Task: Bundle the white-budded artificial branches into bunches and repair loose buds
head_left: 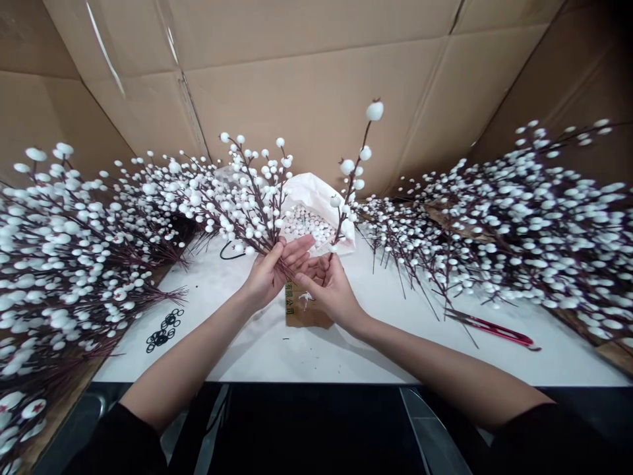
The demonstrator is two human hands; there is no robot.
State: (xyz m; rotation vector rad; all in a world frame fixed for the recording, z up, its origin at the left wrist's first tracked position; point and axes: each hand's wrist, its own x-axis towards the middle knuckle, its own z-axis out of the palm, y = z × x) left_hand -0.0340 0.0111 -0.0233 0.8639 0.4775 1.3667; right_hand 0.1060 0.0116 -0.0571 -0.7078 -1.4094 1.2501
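Note:
My left hand (270,274) is closed round the lower stems of a bunch of white berry branches (257,198), which fans up and to the left. Beside it, my right hand (331,284) holds a single berry branch (352,175) upright between its fingers. The fingertips of both hands are close together above a piece of brown cardboard (309,313) with green print. Behind the hands, an open white bag (321,191) holds many loose white berries.
Large heaps of berry branches lie at the left (64,244) and right (519,218). Black rings (161,336) lie at the table's left, and red-handled scissors (499,330) at its right. Cardboard walls (311,99) stand behind the white table (247,356).

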